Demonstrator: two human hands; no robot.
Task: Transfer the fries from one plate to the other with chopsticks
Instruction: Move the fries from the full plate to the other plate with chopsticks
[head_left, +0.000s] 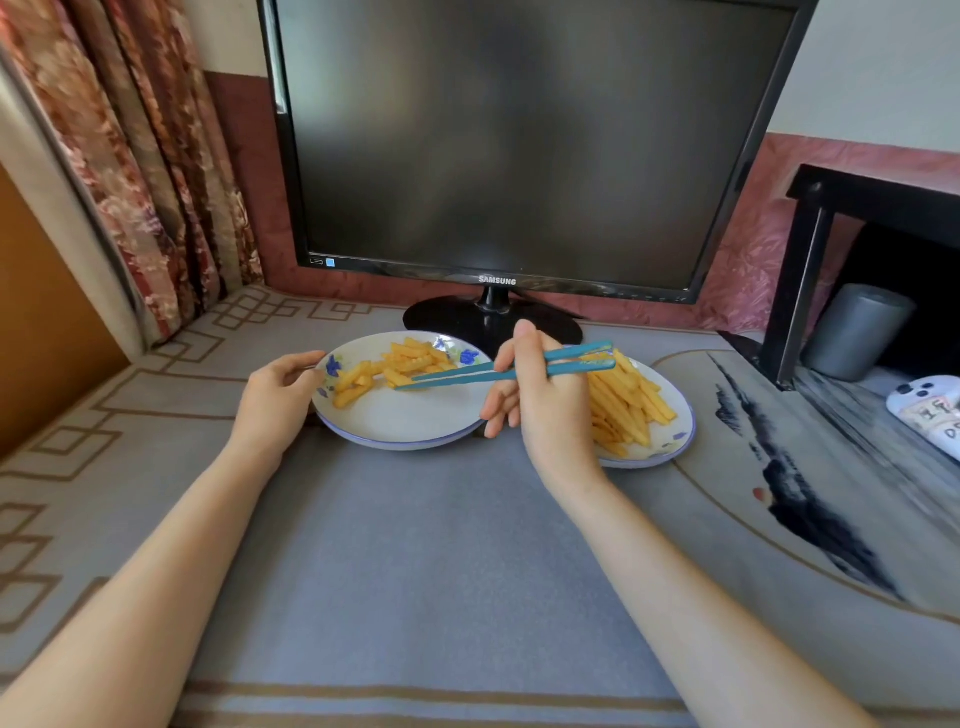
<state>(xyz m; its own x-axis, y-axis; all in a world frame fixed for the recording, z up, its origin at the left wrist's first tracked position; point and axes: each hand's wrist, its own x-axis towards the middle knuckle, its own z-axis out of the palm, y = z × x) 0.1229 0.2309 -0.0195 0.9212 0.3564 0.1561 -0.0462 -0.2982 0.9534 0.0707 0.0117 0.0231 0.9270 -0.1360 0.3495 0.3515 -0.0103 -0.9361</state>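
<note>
Two white plates with blue flower trim sit side by side on the grey cloth. The left plate (400, 421) holds several crinkle fries (395, 364) across its far half. The right plate (670, 441) carries a larger heap of fries (628, 400), partly hidden by my right hand. My right hand (540, 400) grips a pair of teal chopsticks (467, 373); their tips reach over the left plate and touch a fry there. My left hand (280, 395) holds the left plate's rim with curled fingers.
A black monitor (519, 145) stands right behind the plates, its base (457, 317) touching them. A curtain (135, 156) hangs at left. At right are a black shelf frame (800, 280), a grey cup (852, 332) and a white controller (924, 405).
</note>
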